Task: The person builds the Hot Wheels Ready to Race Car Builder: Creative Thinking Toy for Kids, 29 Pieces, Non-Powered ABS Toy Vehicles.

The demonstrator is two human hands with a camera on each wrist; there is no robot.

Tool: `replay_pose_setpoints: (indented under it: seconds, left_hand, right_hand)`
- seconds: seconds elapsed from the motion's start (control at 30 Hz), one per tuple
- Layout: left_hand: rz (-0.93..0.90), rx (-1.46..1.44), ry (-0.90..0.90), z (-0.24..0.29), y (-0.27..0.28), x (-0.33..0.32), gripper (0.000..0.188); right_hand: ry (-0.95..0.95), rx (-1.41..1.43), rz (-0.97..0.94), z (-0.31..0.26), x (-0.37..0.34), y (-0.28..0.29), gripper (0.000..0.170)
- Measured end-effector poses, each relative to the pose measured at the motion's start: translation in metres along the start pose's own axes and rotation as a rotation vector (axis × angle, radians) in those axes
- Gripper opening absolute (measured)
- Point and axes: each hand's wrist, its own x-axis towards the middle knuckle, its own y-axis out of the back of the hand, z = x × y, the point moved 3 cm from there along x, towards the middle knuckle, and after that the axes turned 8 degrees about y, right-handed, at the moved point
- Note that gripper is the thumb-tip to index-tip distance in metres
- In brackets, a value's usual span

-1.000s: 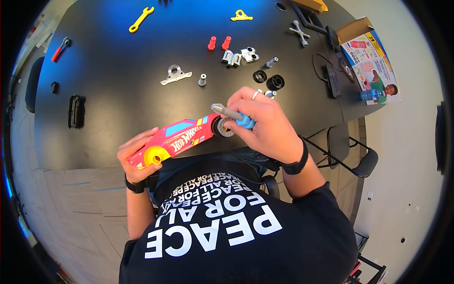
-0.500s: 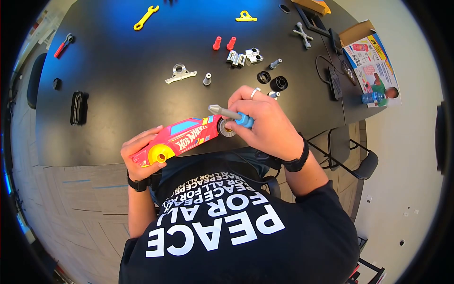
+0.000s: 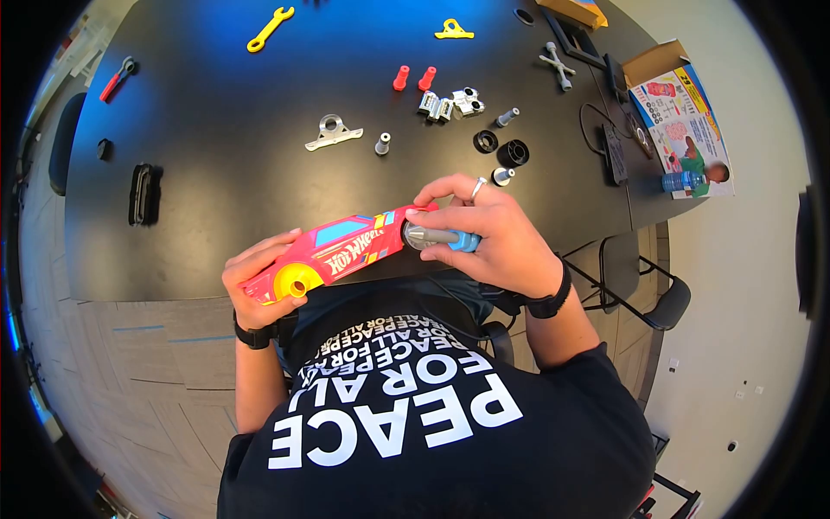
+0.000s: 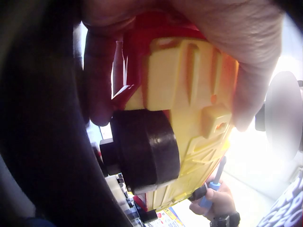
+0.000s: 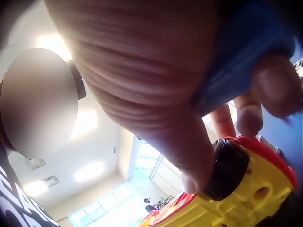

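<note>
While left hand (image 3: pixel 238 281) grips one end of raised red-and-yellow plastic toy car (image 3: pixel 346 246), right hand (image 3: pixel 501 238) curls round blue-handled grey plastic screwdriver (image 3: pixel 443 236) near round black wheel (image 5: pixel 230 171) at car's other end. Probably best: car braced steady, tip kept square to wheel.

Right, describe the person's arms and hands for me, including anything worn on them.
The left hand and right hand wear no gloves. A silver-coloured ring sits on a right finger. The left wristband and right wristband are black. The sleeves are short and black.
</note>
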Motion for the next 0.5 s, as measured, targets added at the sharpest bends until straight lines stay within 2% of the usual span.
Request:
replay_pose_setpoints:
  seconds: [0.13,0.33,0.5]
  left_hand:
    - [-0.001,0.006,-0.008,-0.002,0.000,-0.001,0.070]
    - [0.016,-0.009,0.012,-0.002,0.000,-0.001,0.070]
    - [-0.005,0.009,-0.010,0.000,0.000,0.001,0.070]
  right_hand:
    - [-0.001,0.034,0.021,0.007,-0.001,-0.001,0.045]
    - [-0.016,0.236,0.049,0.033,-0.006,-0.010,0.047]
    - [0.068,0.245,0.156,0.031,-0.010,-0.016,0.053]
